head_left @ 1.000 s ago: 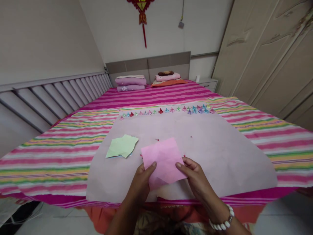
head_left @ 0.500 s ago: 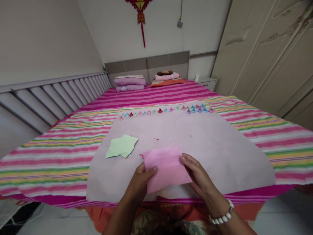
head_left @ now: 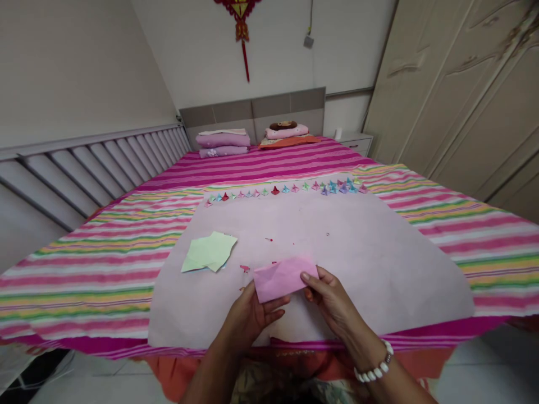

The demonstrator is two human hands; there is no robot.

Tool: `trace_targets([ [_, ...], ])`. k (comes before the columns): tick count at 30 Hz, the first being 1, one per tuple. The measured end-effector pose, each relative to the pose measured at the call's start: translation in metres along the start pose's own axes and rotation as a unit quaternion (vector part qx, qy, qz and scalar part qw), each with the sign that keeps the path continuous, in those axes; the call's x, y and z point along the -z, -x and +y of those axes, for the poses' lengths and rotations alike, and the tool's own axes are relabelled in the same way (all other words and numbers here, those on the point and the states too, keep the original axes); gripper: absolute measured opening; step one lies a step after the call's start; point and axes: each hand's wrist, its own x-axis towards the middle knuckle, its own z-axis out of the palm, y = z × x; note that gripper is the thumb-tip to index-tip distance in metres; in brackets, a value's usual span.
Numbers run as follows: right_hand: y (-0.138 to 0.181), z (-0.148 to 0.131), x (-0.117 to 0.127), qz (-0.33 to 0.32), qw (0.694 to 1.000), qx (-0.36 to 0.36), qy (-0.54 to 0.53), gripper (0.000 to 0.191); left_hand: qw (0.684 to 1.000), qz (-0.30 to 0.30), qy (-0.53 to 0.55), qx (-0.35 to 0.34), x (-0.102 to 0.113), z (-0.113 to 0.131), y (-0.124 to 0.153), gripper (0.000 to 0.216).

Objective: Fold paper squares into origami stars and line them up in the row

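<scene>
A pink sheet of paper (head_left: 283,276), folded down to a narrow band, is held just above the pale paper mat (head_left: 379,264) on the bed. My left hand (head_left: 248,314) grips its lower left edge from beneath. My right hand (head_left: 330,297), with a white bead bracelet on the wrist, pinches its right end. A small stack of light green papers (head_left: 209,252) lies on the mat to the left of my hands. A row of several small folded paper pieces (head_left: 286,189) in mixed colours runs along the mat's far edge.
The mat lies on a striped pink, green and yellow bedspread (head_left: 105,247). Folded bedding and pillows (head_left: 225,143) sit by the headboard. A slatted rail (head_left: 84,174) runs along the left, a wardrobe (head_left: 463,95) stands at the right. Tiny red scraps (head_left: 244,269) dot the mat.
The pink sheet went from a flat open square to folded in half, its top edge brought down toward me. Both hands shifted slightly with it.
</scene>
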Motion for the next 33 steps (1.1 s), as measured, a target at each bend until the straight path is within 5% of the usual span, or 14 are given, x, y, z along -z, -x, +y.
trace_targets([
  [4, -0.002, 0.001, 0.004, 0.019, 0.999, 0.005, 0.034, 0.029, 0.997, -0.048, -0.041, -0.042, 0.003, 0.005, -0.001, 0.068],
  [13, 0.000, 0.004, -0.004, -0.001, 0.999, -0.016, -0.035, 0.027, 0.985, 0.024, -0.107, -0.133, 0.003, -0.006, -0.002, 0.028],
  [33, 0.004, 0.008, -0.010, -0.049, 0.998, -0.022, 0.029, 0.032, 0.960, -0.034, -0.245, -0.134, -0.003, 0.001, 0.006, 0.033],
])
